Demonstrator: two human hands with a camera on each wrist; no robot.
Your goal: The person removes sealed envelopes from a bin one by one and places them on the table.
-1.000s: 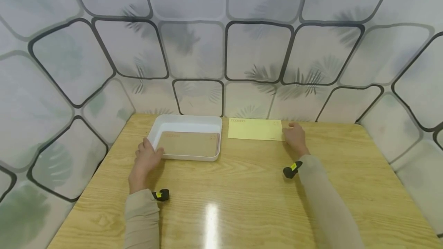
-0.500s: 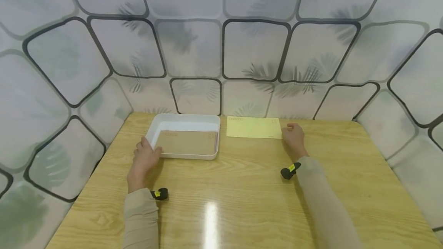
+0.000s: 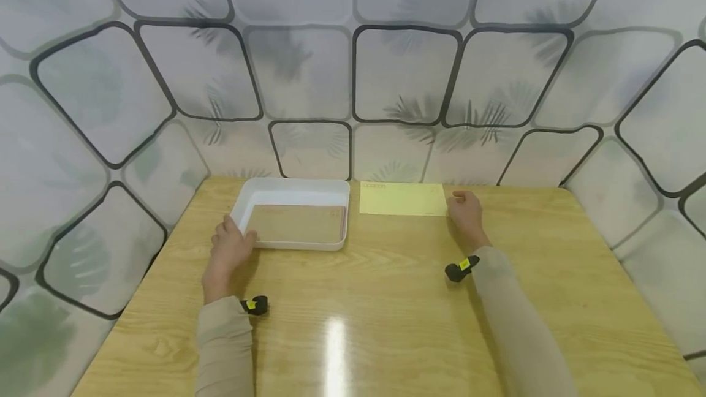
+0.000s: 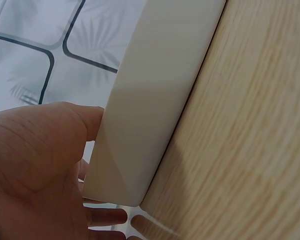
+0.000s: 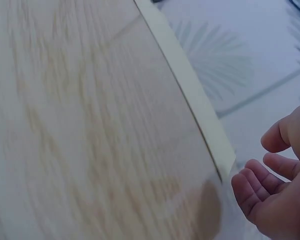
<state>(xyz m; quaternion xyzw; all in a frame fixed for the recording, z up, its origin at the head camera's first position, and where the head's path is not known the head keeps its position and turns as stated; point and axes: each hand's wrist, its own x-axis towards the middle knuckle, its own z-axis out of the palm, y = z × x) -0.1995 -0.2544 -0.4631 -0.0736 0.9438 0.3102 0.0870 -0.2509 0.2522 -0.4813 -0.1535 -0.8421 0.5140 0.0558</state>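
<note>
In the head view, the person's left hand (image 3: pixel 227 253) grips the near left corner of a white rectangular tray (image 3: pixel 300 192) holding a flat brown paper envelope (image 3: pixel 295 224), and a flat yellow paper envelope (image 3: pixel 402 199) lies right of it on the wooden surface (image 3: pixel 353 287). The left wrist view shows the thumb (image 4: pixel 92 120) over the tray's edge. In the right wrist view, the right hand (image 5: pixel 285 201) curls loosely beside the yellow envelope; whether they touch, I can't tell.

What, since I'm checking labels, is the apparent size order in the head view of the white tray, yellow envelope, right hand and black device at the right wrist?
1. White tray
2. Yellow envelope
3. Right hand
4. Black device
</note>
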